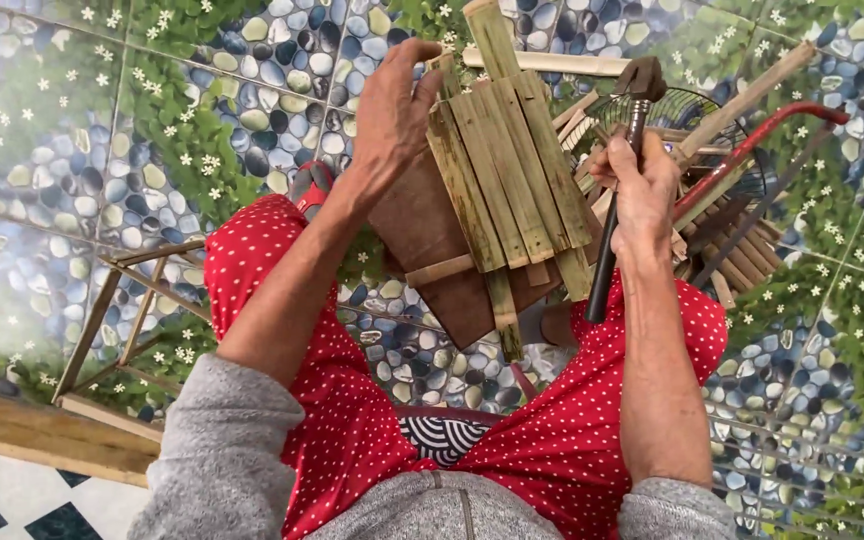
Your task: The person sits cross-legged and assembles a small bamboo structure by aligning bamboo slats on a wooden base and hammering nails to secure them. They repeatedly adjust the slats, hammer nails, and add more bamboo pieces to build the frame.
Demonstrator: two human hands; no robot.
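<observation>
Slat panel (pixel 497 180) at center, resting on board (pixel 432 240) over the lap. L hand (pixel 392 115) on panel's 9 o'clock edge; R hand (pixel 642 185) just beside at 3 o'clock, w/ hammer (pixel 617 170) upright in it. Fan cage (pixel 682 110) + loose sticks (pixel 742 250) at 2 o'clock, behind R hand. Stick frame (pixel 117 310) on floor at 8 o'clock; plank (pixel 42 435) below it.
</observation>
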